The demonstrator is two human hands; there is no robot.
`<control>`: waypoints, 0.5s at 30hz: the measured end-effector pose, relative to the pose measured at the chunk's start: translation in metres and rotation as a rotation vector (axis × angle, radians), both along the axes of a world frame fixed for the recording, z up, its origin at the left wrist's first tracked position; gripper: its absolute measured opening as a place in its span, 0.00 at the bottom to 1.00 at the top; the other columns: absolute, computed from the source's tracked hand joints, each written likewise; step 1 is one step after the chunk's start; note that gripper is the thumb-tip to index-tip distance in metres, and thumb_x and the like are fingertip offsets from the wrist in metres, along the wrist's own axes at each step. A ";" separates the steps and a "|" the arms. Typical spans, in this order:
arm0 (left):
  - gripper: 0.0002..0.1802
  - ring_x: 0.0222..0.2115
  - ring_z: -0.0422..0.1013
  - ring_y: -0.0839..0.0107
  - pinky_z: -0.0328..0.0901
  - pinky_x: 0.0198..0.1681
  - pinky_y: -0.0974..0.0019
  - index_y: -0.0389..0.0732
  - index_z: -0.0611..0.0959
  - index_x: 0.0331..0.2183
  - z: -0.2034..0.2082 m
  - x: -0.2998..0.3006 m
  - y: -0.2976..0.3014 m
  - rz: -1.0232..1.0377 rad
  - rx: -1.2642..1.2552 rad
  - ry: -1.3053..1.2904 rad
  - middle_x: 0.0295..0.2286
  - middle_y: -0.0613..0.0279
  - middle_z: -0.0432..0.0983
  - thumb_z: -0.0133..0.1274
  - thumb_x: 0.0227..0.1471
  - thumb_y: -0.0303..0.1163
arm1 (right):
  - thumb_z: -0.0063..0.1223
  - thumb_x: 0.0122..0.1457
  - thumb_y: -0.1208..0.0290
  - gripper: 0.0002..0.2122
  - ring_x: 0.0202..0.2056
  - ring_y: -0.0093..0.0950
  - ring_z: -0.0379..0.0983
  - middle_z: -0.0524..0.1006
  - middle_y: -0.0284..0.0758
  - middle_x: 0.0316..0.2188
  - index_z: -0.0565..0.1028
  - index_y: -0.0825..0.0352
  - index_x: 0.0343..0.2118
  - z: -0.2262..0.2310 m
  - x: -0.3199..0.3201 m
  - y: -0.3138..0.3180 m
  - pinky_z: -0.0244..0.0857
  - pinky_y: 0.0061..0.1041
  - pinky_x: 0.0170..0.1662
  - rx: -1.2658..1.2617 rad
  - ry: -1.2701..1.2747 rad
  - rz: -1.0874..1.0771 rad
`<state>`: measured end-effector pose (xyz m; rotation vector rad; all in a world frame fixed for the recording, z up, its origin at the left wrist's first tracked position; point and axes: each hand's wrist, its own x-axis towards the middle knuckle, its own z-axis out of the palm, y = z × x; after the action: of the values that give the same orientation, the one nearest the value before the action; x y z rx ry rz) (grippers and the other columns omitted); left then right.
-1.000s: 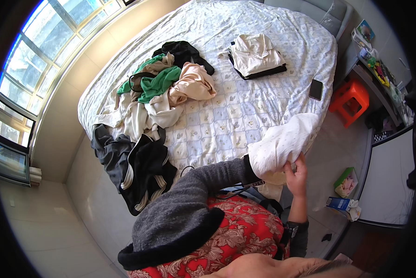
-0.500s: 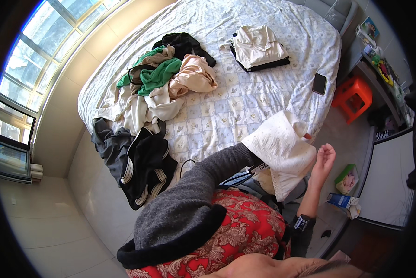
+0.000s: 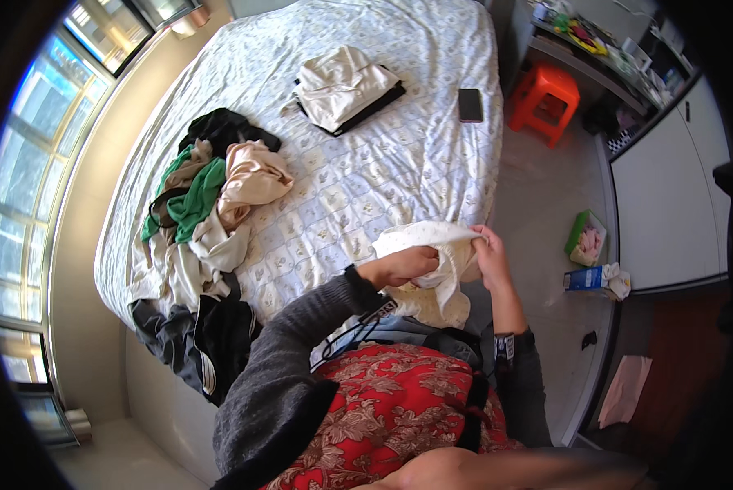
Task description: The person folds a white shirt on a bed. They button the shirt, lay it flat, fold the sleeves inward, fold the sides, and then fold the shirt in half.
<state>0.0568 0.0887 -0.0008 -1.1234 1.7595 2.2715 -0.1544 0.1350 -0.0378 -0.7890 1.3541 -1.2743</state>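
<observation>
A white garment (image 3: 446, 304) with small specks hangs over the bed's near edge in front of me. My left hand (image 3: 409, 265) is closed on its near part, knuckles up, with the fingertips hidden in the folds. My right hand (image 3: 492, 260) pinches the far right edge of the cloth between thumb and fingers. Between the two hands the fabric is spread and partly turned over. What kind of garment it is cannot be made out.
A jumbled clothes pile (image 3: 199, 200) lies on the bed's left side. Further back are a folded clothes stack (image 3: 346, 86) and a phone (image 3: 470, 105) on the patterned bedsheet (image 3: 334, 192). To the right stand an orange stool (image 3: 544, 102), a green box (image 3: 585, 237) and a blue box (image 3: 585, 278).
My left hand has come out from under the white garment and now grips its near part. My right hand, free before, has taken its edge. The view has shifted right.
</observation>
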 end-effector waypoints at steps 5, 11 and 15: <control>0.22 0.42 0.75 0.69 0.71 0.43 0.69 0.33 0.69 0.55 0.070 0.040 -0.028 0.318 0.384 0.741 0.45 0.56 0.74 0.46 0.59 0.24 | 0.51 0.62 0.68 0.17 0.33 0.23 0.68 0.71 0.32 0.33 0.69 0.70 0.50 -0.010 -0.027 -0.003 0.65 0.24 0.40 -0.207 0.441 -0.232; 0.31 0.46 0.73 0.66 0.71 0.45 0.66 0.34 0.58 0.60 0.101 0.012 -0.022 0.399 0.317 0.978 0.49 0.53 0.71 0.49 0.57 0.24 | 0.58 0.56 0.61 0.26 0.42 0.32 0.72 0.74 0.39 0.40 0.66 0.66 0.56 -0.002 0.036 0.023 0.66 0.33 0.43 -0.522 0.657 -0.067; 0.29 0.44 0.74 0.68 0.71 0.45 0.68 0.30 0.64 0.57 0.119 0.021 -0.026 0.345 0.211 1.005 0.47 0.52 0.73 0.51 0.53 0.20 | 0.55 0.55 0.62 0.19 0.36 0.36 0.76 0.78 0.42 0.34 0.73 0.67 0.47 -0.015 0.030 0.020 0.67 0.34 0.40 -0.101 0.683 0.032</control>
<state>0.0774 0.0630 0.1178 -0.2052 1.4917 3.5112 -0.1245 0.1547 -0.0531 -1.3928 1.8047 -1.0907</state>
